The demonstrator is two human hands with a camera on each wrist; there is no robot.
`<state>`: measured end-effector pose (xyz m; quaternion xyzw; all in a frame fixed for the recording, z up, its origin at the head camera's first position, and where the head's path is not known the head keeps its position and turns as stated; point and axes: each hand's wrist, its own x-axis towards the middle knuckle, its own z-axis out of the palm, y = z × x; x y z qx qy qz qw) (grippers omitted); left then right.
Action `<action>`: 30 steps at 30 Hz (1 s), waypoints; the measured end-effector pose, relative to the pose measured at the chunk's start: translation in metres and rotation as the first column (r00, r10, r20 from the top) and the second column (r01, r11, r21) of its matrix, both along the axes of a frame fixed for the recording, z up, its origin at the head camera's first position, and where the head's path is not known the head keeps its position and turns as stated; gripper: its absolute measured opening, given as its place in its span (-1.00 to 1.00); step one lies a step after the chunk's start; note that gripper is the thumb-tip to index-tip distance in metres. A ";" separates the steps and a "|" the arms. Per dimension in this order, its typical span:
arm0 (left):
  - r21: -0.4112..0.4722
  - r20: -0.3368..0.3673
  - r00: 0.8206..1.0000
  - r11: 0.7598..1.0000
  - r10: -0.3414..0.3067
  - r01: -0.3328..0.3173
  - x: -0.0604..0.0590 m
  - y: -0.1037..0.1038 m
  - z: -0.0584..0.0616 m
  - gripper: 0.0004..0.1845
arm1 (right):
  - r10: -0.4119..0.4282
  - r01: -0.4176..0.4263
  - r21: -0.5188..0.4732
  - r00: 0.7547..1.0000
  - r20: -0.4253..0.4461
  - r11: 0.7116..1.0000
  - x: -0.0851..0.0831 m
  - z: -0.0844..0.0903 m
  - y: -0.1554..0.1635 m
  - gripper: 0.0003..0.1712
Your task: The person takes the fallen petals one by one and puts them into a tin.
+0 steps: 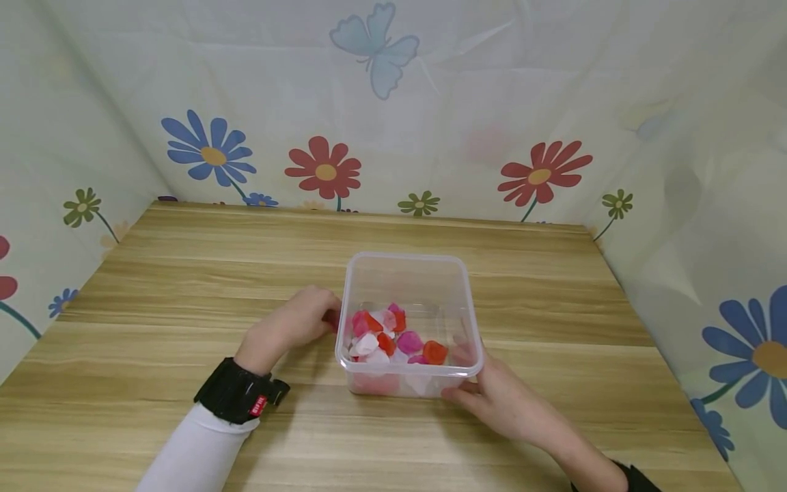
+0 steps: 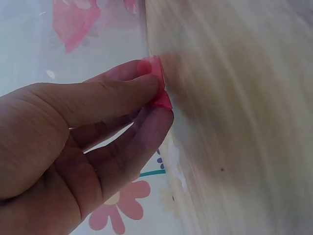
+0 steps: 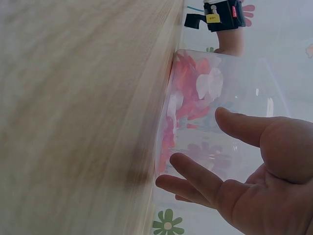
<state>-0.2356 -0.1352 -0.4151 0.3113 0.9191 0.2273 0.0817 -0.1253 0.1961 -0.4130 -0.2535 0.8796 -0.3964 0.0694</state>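
Note:
A clear plastic box [image 1: 408,370] stands on the wooden table, with several red, pink and white petals [image 1: 409,342] lying in it, mostly toward its left side. Left of the box, low by the tabletop, is my left hand [image 1: 295,318]. Its thumb and fingers pinch a folded pink petal [image 2: 157,83], plain in the left wrist view and hidden in the head view. My right hand [image 1: 501,396] is at the box's near right corner. In the right wrist view its fingers [image 3: 195,176] extend along the box wall, thumb apart from them.
The wooden tabletop [image 1: 233,273] reaches back to a pale curtain [image 1: 443,137] printed with flowers and a butterfly, which also hangs along both sides. A black band [image 1: 236,389] is strapped round the left wrist over a white sleeve.

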 end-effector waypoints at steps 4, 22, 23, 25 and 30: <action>0.013 0.021 1.000 1.000 0.023 -0.023 0.000 -0.002 0.004 -0.87 | 0.003 -0.003 -0.003 1.000 0.001 1.000 0.000 0.000 0.001 -0.49; 0.388 -0.336 0.866 0.892 0.372 -0.233 0.021 0.008 0.049 -0.92 | 0.008 -0.008 -0.002 1.000 -0.018 1.000 0.000 0.000 0.001 -0.50; 0.410 -0.343 0.859 0.884 0.379 -0.226 0.023 0.010 0.051 -0.91 | 0.011 -0.011 -0.006 1.000 -0.017 1.000 0.000 0.000 0.001 -0.50; 0.440 -0.361 0.849 0.873 0.386 -0.210 0.029 0.014 0.056 -0.89 | 0.018 -0.018 -0.010 1.000 -0.015 1.000 0.000 0.000 0.001 -0.50; 0.444 -0.408 0.849 0.886 0.336 -0.137 0.043 0.023 0.068 -0.86 | 0.024 -0.025 -0.014 1.000 -0.015 1.000 0.000 -0.001 0.002 -0.49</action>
